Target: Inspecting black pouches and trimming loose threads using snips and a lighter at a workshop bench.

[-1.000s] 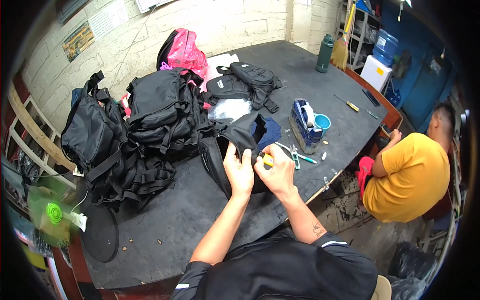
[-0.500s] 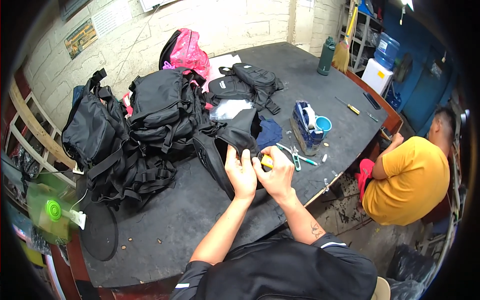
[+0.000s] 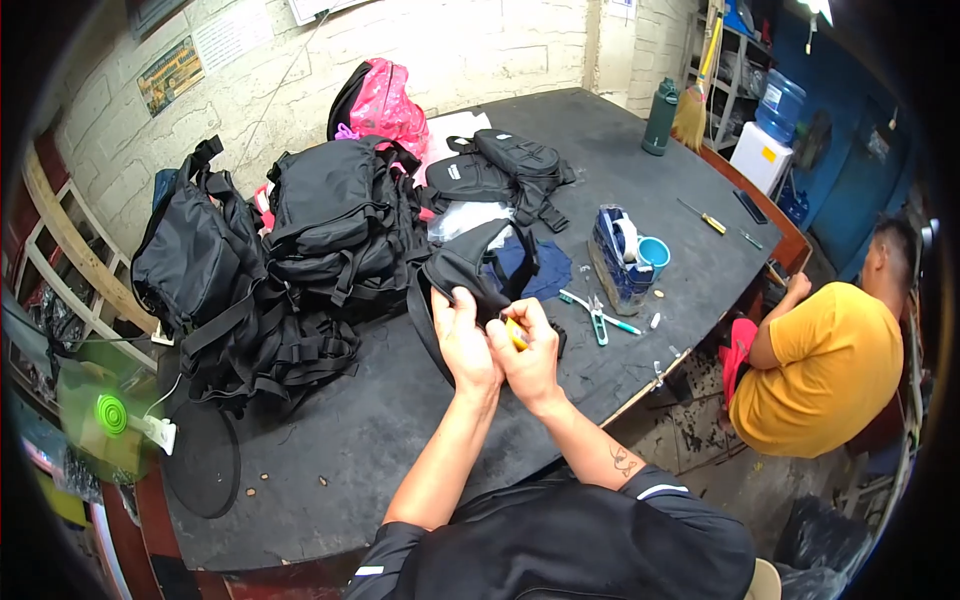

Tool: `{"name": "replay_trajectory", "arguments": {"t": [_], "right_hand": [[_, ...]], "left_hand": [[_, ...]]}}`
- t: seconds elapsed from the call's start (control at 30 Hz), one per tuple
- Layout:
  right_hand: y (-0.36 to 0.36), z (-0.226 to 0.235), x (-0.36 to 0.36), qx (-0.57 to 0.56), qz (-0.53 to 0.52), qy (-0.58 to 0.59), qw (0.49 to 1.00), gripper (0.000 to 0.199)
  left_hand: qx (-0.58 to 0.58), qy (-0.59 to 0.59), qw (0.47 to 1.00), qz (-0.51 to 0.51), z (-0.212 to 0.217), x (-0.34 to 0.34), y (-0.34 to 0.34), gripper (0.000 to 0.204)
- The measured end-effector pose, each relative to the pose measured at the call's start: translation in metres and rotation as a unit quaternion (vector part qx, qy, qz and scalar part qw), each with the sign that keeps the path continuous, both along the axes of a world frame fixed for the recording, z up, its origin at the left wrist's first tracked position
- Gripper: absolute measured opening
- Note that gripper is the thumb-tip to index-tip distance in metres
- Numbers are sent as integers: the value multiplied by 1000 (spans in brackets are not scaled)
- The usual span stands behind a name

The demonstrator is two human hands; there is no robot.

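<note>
Near the middle of the table, a small black bag point(image 3: 462, 272) is tipped up with its opening showing. My left hand point(image 3: 464, 345) is closed on the bag's near edge, thumb uppermost. My right hand point(image 3: 530, 358) is curled around what looks like a yellow lighter point(image 3: 516, 334), close beside the left hand and against the bag. Most of the lighter is hidden by my fingers, and I see no flame. Dark blue cloth point(image 3: 545, 268) lies just behind the bag.
Black backpacks point(image 3: 335, 220) crowd the left, and a pink bag point(image 3: 385, 110) stands behind. To the right are snips point(image 3: 598, 318), a blue holder point(image 3: 620, 262) with tape and a cup, a screwdriver point(image 3: 712, 222) and a green bottle point(image 3: 660, 118). A person in yellow point(image 3: 820, 370) sits beyond the table edge.
The small bag has been turned and tilted, its flap now folded over nearer my left hand. Both hands have shifted slightly left, and the right one has dropped a little lower.
</note>
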State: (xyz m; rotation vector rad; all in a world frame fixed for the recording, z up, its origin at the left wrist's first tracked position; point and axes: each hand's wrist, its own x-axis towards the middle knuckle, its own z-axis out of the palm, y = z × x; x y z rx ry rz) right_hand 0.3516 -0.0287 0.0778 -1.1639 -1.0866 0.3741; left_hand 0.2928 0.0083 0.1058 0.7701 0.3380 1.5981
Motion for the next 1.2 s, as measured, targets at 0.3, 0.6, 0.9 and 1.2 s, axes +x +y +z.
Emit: {"name": "replay_trajectory", "arguments": {"t": [0.3, 0.6, 0.9, 1.2], "right_hand": [[5, -6, -3, 25, -7, -53, 998, 22], [2, -1, -5, 13, -3, -29, 999, 21], [-8, 12, -6, 25, 74, 42, 996, 22], [5, 12, -2, 19, 105, 128, 986, 20]], "left_hand": [[-10, -27, 1000, 10, -11, -3, 10, 30], [-11, -33, 999, 11, -10, -2, 8, 26], [-15, -90, 995, -26, -4, -2, 10, 16], [-28, -109, 993, -46, -10, 1, 2, 12]]}}
